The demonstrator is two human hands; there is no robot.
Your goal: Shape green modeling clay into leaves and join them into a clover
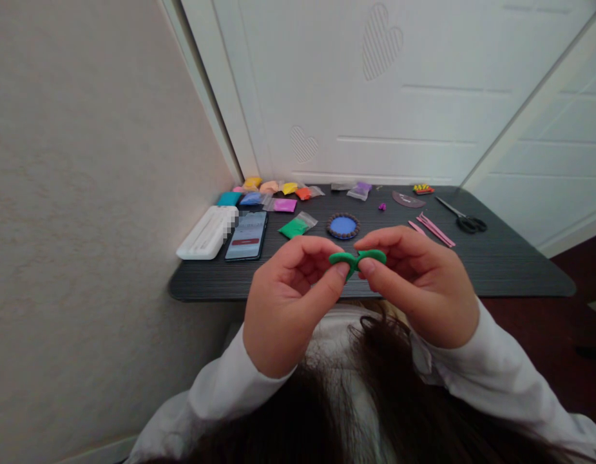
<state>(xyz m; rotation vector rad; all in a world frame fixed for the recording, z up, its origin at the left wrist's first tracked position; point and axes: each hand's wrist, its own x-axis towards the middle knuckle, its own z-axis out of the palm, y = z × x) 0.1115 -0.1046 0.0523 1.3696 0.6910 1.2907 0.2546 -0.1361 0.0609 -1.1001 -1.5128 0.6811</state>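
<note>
Between both hands I hold a piece of green modelling clay point(374, 255), raised over the table's near edge. It is pulled out to two rounded lobes with a narrow middle. My left hand point(298, 296) pinches the left lobe between thumb and fingers. On the other side, my right hand point(418, 283) pinches the right lobe the same way. Just beyond the hands lies a blue disc point(343, 226) ringed with dark brown beads or balls. A small bag of green clay point(298, 225) rests to its left.
Several bags of coloured clay point(285, 205) lie at the back left. A phone point(247, 236) and a white box point(208, 232) sit on the left. Pink tools point(435, 230), scissors point(464, 219) and a small purple lump point(382, 207) lie on the dark table point(515, 270). A wall stands close at left.
</note>
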